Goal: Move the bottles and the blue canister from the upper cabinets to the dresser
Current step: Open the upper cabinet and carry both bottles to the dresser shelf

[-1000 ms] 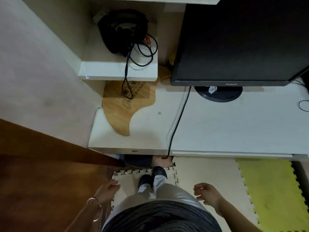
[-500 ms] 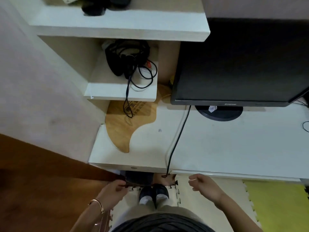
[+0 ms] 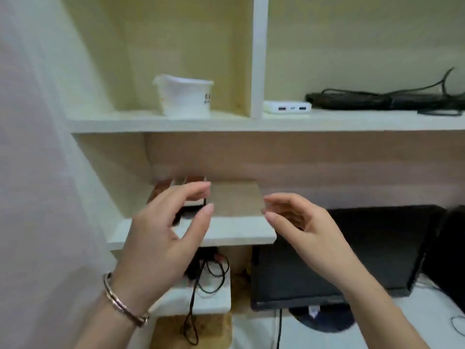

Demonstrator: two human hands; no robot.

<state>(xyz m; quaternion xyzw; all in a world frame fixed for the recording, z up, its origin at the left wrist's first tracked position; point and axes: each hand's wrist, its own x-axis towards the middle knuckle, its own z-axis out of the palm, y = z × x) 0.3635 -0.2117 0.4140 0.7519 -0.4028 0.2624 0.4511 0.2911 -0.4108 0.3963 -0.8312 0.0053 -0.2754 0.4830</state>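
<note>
Hands, left (image 3: 164, 238) and right (image 3: 305, 229), hover with fingers spread, empty, below white tub (image 3: 185, 95).

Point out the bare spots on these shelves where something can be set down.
Free: the small shelf right of the brown-topped items, and the upper shelf between the white tub and the divider. Crowded: right of the divider, the power bank and black cables fill it.

Two reddish-brown-topped items (image 3: 193, 181) stand side by side at the back left of the middle shelf (image 3: 239, 230). They may be bottles, though the view is blurred, and their dark lower parts are largely hidden behind the left hand (image 3: 163, 238).
</note>
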